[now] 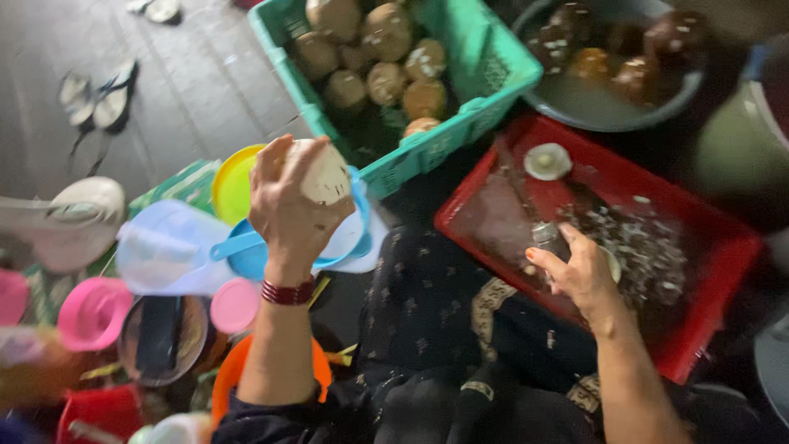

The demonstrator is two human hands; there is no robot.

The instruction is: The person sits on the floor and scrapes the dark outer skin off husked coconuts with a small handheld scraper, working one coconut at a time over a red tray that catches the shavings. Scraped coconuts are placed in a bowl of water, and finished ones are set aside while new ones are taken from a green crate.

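My left hand [288, 210] is raised and grips a pale, peeled round coconut [320, 173] above a blue scoop [255, 247]. A red bangle sits on that wrist. My right hand [579, 271] rests at the near edge of a red tray [715, 238] and holds a small metal tool [544, 234], partly hidden by the fingers. The tray bottom is strewn with brown and white shavings. A white peeled piece [547, 161] lies at the tray's far end.
A green crate [485, 74] of brown coconuts stands ahead. A grey basin [608, 107] with dark coconuts in water is at top right. Plastic jug [164, 247], yellow plate [230, 185], pink lids and orange bowl [226, 382] crowd the left. Sandals [103, 99] lie on the floor.
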